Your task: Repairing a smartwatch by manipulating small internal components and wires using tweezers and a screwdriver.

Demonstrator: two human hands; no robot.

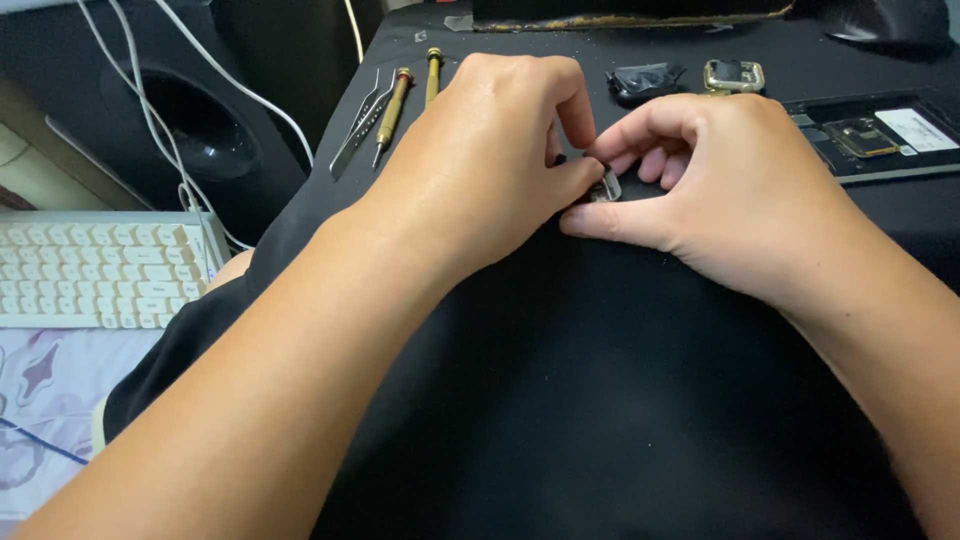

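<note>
A flat, shallow black tray (pixel 930 165) lies at the right edge of the black cloth work surface (pixel 600 400). It holds a small gold-framed dark square component (pixel 862 137) and a white rectangular card (pixel 917 129) side by side.

The left hand (pixel 480 160) and the right hand (pixel 720 190) meet at the centre of the cloth, fingertips touching. Both are pinched closed on one small silver metal part (pixel 605 186), which sits between them just above the cloth. The left thumb and curled index finger grip it from the left; the right thumb lies along the cloth beneath it, and the right index finger arches over it. Most of the part is hidden by the fingers, so its shape cannot be told.

Behind the left hand lie steel tweezers (pixel 362 125) and two brass-handled precision screwdrivers (pixel 392 112), roughly parallel. Behind the right hand lie a small black casing piece (pixel 645 82) and a gold-rimmed square frame (pixel 733 75), near each other. A white keyboard (pixel 100 270) rests off the cloth at far left, near white cables (pixel 170 140).
</note>
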